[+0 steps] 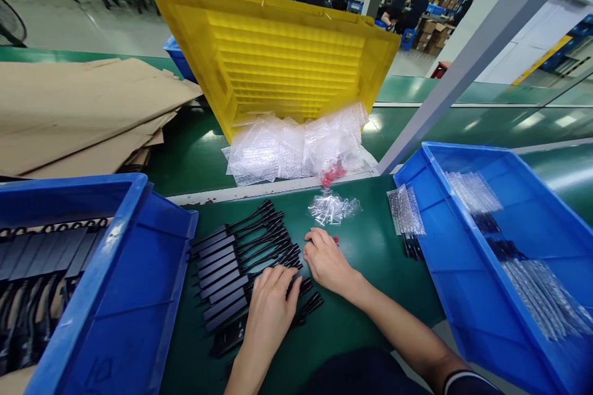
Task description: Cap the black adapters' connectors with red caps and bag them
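Note:
Several flat black boxes with black cables [227,271] lie in a row on the green table, cable ends pointing right. My left hand [274,296] is over the nearer cables, thumb and fingers curled together around a cable near its end. To its right, my right hand [328,262] has bent fingers drawn together beside the cable ends; what they pinch, if anything, is hidden. A small red piece [336,240] lies just past its knuckles. Beyond the hands is a pile of small clear plastic pieces [332,207], with a cluster of small red pieces [332,174] behind it.
Blue bins stand left [171,284] and right [445,247], holding black units and bubble-wrapped ones. A bubble-wrapped unit [406,216] leans by the right bin. Bubble bags [296,148] lie before a tilted yellow tray [287,55]. Cardboard sheets [83,111] and a metal post [463,68] stand nearby.

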A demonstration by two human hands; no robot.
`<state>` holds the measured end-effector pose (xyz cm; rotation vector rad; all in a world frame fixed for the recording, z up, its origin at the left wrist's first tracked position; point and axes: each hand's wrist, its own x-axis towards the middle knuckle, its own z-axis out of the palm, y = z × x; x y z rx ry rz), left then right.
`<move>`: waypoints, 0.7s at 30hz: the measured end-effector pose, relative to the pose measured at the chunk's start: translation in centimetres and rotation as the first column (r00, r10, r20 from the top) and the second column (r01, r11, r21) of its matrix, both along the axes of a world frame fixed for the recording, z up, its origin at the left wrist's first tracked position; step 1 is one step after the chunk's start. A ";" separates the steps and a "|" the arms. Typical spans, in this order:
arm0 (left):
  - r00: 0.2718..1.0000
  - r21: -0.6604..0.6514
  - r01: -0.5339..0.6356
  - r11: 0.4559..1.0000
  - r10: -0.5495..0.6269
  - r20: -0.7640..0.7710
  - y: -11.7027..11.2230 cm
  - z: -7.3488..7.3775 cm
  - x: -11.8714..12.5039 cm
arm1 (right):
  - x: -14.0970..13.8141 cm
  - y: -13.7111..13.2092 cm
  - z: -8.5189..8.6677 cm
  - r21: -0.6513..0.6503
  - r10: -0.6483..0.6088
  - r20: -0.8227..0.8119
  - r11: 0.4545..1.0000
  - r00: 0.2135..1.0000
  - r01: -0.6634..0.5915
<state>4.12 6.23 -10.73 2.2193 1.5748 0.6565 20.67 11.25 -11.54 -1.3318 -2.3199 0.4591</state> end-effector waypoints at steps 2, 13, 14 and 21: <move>0.998 0.047 -0.026 0.999 0.029 -0.057 0.2 -0.1 0.2 | 0.0 -0.4 0.2 0.010 -0.012 -0.043 1.000 0.999 0.012; 1.000 -0.002 -0.011 1.000 0.011 -0.006 0.4 -0.3 0.5 | 0.2 -1.7 0.3 -0.050 -0.066 -0.292 0.997 0.954 0.053; 0.999 -0.028 0.002 1.000 -0.001 0.038 0.5 -0.1 0.3 | 0.3 -1.7 0.2 -0.058 -0.067 -0.298 0.997 0.952 0.052; 0.932 -0.257 0.036 0.966 0.061 0.358 1.0 0.5 -1.0 | 0.1 -2.1 0.2 -0.071 -0.037 -0.330 0.997 0.943 0.014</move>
